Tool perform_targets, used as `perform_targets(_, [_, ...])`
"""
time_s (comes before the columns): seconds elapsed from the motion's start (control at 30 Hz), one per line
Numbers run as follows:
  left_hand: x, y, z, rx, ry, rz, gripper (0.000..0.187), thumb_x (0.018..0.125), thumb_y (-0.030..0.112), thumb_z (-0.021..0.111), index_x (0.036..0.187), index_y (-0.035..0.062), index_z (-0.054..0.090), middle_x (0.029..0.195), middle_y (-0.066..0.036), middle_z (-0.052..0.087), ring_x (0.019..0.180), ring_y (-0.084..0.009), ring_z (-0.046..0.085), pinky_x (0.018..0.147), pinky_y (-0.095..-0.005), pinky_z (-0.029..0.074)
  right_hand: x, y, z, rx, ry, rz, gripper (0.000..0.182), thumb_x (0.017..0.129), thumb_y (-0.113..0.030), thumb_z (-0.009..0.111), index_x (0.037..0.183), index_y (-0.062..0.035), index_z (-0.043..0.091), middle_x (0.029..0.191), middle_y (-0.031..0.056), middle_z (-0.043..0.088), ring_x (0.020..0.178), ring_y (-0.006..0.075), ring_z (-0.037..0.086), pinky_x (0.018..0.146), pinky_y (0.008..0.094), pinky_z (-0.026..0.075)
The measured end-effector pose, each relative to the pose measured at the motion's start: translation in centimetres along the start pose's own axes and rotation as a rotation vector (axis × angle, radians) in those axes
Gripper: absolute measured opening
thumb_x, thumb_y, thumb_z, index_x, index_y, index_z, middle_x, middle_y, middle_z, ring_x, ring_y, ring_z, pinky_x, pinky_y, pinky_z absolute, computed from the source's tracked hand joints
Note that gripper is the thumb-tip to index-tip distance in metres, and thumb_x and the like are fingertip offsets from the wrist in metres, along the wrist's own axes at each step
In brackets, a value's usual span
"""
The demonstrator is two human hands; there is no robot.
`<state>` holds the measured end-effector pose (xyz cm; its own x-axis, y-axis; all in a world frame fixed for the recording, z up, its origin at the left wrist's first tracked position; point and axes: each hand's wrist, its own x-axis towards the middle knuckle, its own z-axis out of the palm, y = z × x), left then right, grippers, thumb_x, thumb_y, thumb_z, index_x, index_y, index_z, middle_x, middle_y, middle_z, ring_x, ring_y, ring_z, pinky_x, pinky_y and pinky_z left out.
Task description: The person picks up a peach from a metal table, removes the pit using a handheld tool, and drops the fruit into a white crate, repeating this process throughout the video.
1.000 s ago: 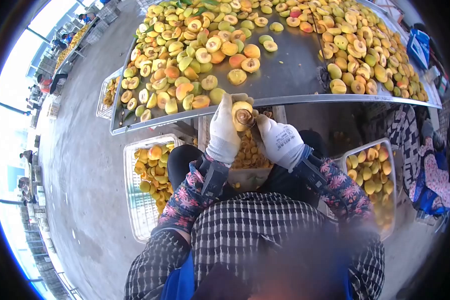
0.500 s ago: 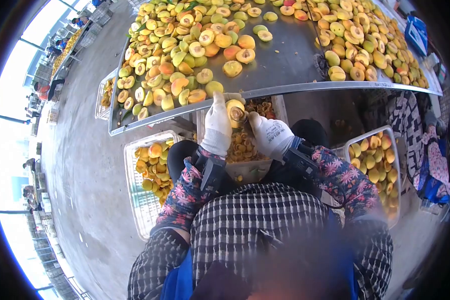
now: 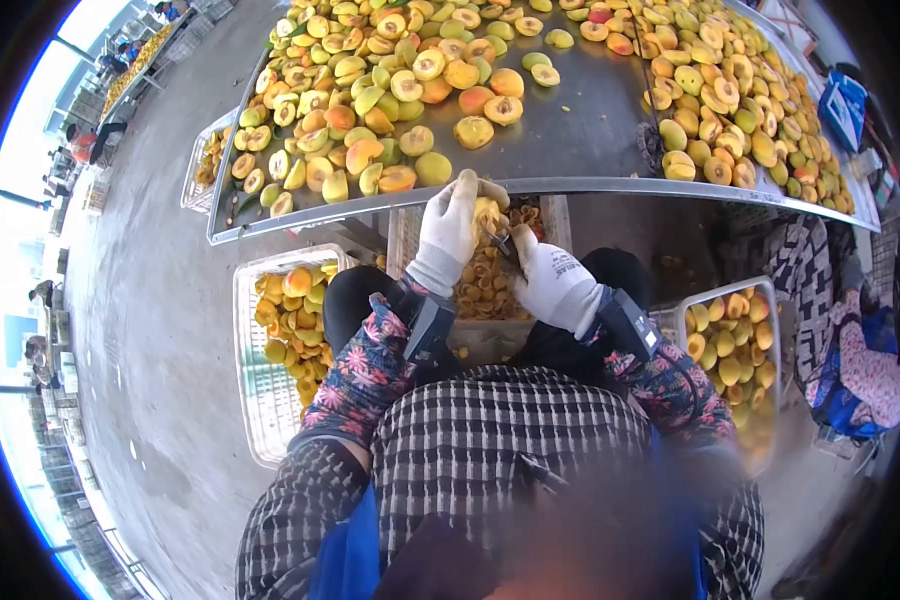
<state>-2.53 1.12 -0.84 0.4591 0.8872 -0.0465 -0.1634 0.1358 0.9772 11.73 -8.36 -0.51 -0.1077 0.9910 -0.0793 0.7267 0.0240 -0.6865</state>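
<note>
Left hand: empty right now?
No, the left hand grips a yellow fruit while the right hand holds a small tool up to it.

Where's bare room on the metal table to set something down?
The metal table's middle, between the left peach heap and the dark clump, bar small scraps. Crowded: that heap and the right peach heap.

- Fruit piece: we note yellow flesh, partly covered by the fingers of the left hand, which grips it. It sits between the two hands, its lower side facing the tool. We cannot resolve its cut surface.
- Tool: we record a narrow, dark implement held in the right hand, tilted, its far end at the fruit piece; its handle is mostly hidden by the glove.
</note>
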Motion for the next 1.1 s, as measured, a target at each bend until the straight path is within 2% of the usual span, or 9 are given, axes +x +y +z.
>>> perform_targets(0.1, [0.7,1.1,0.0,-0.138,0.027,-0.268,0.044,0.103,0.034,0.039,0.096,-0.0017,0.064,0.085,-0.010,0.065,0.072,-0.0172,0.063,0.067,-0.0281,0.051,-0.2,0.0,0.1,0.038,0.002,0.026,0.030,0.090,-0.020,0.058,0.107,0.0014,0.045,0.087,0.0274,0.063,0.084,0.0439,0.062,0.071,0.0480,0.048])
perform_targets(0.2, [0.3,-0.5,0.9,-0.516,0.147,0.031,0.045,0.103,0.036,0.039,0.102,-0.0021,0.063,0.093,-0.011,0.066,0.083,-0.0184,0.063,0.074,-0.0292,0.051,0.3,-0.5,0.2,0.321,0.056,0.045,0.030,0.091,-0.020,0.057,0.108,0.0019,0.047,0.088,0.0286,0.063,0.085,0.0448,0.061,0.072,0.0472,0.048])
perform_targets(0.3, [-0.3,-2.0,1.6,-0.275,0.270,0.275,0.047,0.103,0.039,0.039,0.108,-0.0025,0.062,0.101,-0.012,0.065,0.094,-0.0184,0.061,0.081,-0.0309,0.050,0.8,-0.1,2.4,0.438,0.178,-0.042,0.030,0.092,-0.021,0.056,0.110,0.0016,0.047,0.087,0.0288,0.063,0.084,0.0460,0.061,0.071,0.0472,0.048])
perform_targets(0.5, [-0.5,-0.7,1.2,-0.192,0.298,-0.007,0.059,0.102,0.048,0.034,0.097,-0.0051,0.060,0.089,-0.016,0.066,0.075,-0.0232,0.066,0.067,-0.0318,0.055,0.5,-1.6,1.6,0.243,-0.016,0.115,0.036,0.093,-0.024,0.053,0.115,0.0033,0.045,0.090,0.0314,0.062,0.092,0.0462,0.060,0.077,0.0493,0.047])
perform_targets(0.57, [0.2,-0.7,0.7,-0.216,0.277,-0.078,0.059,0.101,0.048,0.036,0.093,-0.0045,0.061,0.086,-0.015,0.066,0.074,-0.0231,0.066,0.067,-0.0317,0.055,0.4,-1.4,1.3,0.266,-0.011,0.081,0.037,0.093,-0.023,0.052,0.117,0.0038,0.045,0.091,0.0314,0.062,0.092,0.0468,0.059,0.077,0.0490,0.047])
perform_targets(0.7, [1.0,0.9,-1.0,-0.144,-0.049,-0.235,0.058,0.100,0.049,0.038,0.091,-0.0037,0.062,0.087,-0.015,0.067,0.074,-0.0239,0.067,0.068,-0.0321,0.055,0.6,-0.2,0.4,0.553,-0.138,0.016,0.043,0.096,-0.024,0.052,0.127,0.0045,0.043,0.100,0.0223,0.064,0.090,0.0298,0.064,0.081,0.0379,0.048])
perform_targets(0.83, [1.5,1.1,-0.9,-0.142,-0.032,-0.316,0.055,0.098,0.047,0.047,0.090,-0.0049,0.063,0.083,-0.015,0.067,0.069,-0.0236,0.067,0.064,-0.0315,0.054,0.5,0.2,1.7,0.791,-0.156,0.058,0.031,0.097,-0.018,0.051,0.121,0.0010,0.046,0.102,0.0039,0.057,0.089,0.0139,0.051,0.077,0.0303,0.045])
perform_targets(1.07, [2.1,0.9,-1.5,0.119,-0.201,-0.372,0.058,0.099,0.046,0.042,0.083,-0.0033,0.068,0.085,-0.012,0.070,0.071,-0.0189,0.066,0.067,-0.0277,0.051,0.0,-0.4,1.0,0.293,-0.145,0.042,0.036,0.098,-0.022,0.050,0.127,0.0008,0.046,0.092,0.0051,0.063,0.083,0.0216,0.061,0.081,0.0348,0.049])
perform_targets(1.1, [2.2,0.8,-1.5,0.113,-0.236,-0.376,0.057,0.099,0.046,0.044,0.084,-0.0033,0.068,0.085,-0.013,0.070,0.071,-0.0201,0.066,0.067,-0.0284,0.052,-0.1,-0.2,1.4,0.490,-0.144,0.042,0.035,0.099,-0.022,0.050,0.125,0.0002,0.047,0.088,0.0045,0.062,0.078,0.0212,0.061,0.076,0.0342,0.049])
